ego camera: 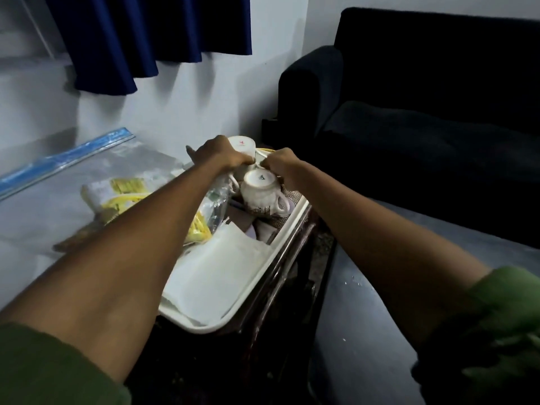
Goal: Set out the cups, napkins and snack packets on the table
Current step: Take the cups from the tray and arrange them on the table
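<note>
Upside-down cups point(261, 190) sit at the far end of a white tray point(287, 226) mid-frame, napkins point(217, 268) nearer, yellow snack packets point(122, 191) to their left. The left hand point(217, 153) curls over a cup point(242, 143); the right hand point(280, 162) is fisted beside it, what it holds unclear.

Dim, bluish, soft, wide-angle edge stretch.

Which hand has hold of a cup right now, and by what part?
The left hand grips the side of an upturned white cup. The right hand is curled by another cup's rim; what it holds cannot be told.
</note>
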### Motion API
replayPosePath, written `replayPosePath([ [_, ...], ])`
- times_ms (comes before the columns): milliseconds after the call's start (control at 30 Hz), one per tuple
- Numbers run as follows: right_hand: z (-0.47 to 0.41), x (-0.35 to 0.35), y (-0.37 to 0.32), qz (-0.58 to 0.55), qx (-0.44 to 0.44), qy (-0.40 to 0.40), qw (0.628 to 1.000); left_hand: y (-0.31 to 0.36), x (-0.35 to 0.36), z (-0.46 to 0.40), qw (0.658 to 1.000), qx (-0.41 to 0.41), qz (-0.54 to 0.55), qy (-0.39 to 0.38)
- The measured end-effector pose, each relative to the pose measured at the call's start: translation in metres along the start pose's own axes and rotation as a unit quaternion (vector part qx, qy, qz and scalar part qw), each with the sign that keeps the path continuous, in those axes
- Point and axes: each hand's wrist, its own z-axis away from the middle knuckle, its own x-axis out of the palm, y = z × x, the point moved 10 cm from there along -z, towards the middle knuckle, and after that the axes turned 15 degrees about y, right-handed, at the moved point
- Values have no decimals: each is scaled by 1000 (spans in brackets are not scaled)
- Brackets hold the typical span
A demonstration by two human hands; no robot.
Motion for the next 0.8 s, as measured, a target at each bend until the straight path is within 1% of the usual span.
replayPosePath([
  [100, -2, -1, -2, -13, 9, -4, 1000, 1, -7, -1, 1000, 1, -20, 23],
  [200, 3, -6, -11, -46, 8, -8, 999, 8, -18, 3, 999, 5, -2, 52],
  [433, 33, -46, -47, -115, -22, -9, 993, 34, -65, 36, 985, -5, 124, 122],
  [500, 45, -59, -51, -129, -30, -8, 991, 40, -74, 53, 977, -16, 169, 132],
  [567, 64, -80, -53, -153, -37, 13, 988, 47, -86, 73, 969, -18, 204, 135],
  [667, 95, -107, -48, -201, -31, 15, 979, 56, -100, 106, 962, -25, 235, 135],
  [800, 142, -144, -29, -233, -15, 4, 972, 65, -115, 162, 952, -28, 273, 139],
])
